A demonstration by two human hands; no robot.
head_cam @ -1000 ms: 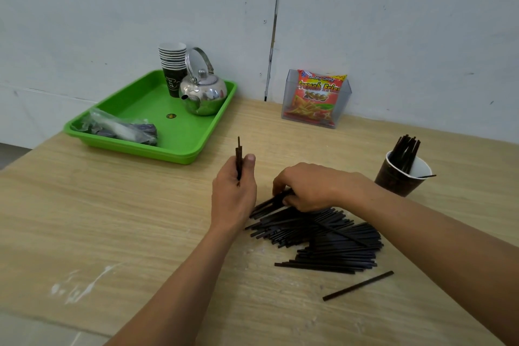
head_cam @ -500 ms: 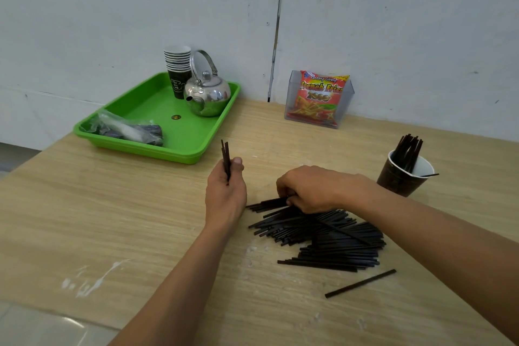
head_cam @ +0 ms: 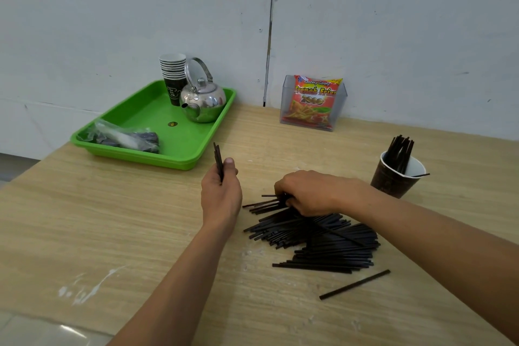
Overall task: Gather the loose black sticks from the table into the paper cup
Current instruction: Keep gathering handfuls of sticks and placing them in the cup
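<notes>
Lying heaped on the counter (head_cam: 140,233), most sticks (head_cam: 323,244) await pickup, one stray (head_cam: 354,284) just beside them. The right hand (head_cam: 311,194) curls its fingers round a few at the heap's far edge. The left hand (head_cam: 222,196) pinches a small upright bundle (head_cam: 218,160), probably saving up a handful for the cup (head_cam: 393,182), which stands near the heap, part-filled.

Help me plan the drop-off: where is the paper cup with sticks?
In the head view, the paper cup stands at the right of the table, beyond the right hand and the stick pile.
</notes>
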